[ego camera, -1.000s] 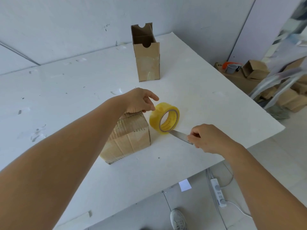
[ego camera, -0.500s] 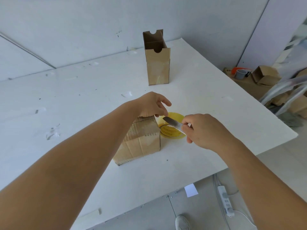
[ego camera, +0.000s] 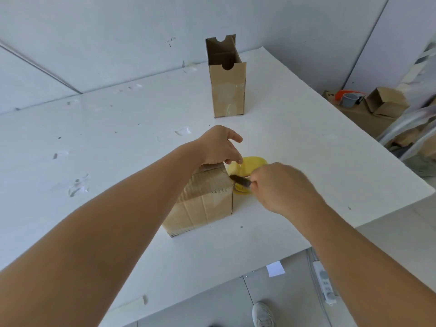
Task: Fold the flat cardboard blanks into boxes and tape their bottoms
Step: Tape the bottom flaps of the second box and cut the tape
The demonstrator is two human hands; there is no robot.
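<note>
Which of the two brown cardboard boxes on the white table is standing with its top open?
The tall, narrow brown cardboard box at the table's far side: its notched top flaps stand open. The squat box under the left hand shows no opening.

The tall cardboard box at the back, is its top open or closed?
Open. The tall box stands upright, top flaps up, its dark interior visible.

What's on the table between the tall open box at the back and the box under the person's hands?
In the head view, nothing but bare white table lies between the tall open cardboard box and the low cardboard box, apart from scuff marks.
</note>
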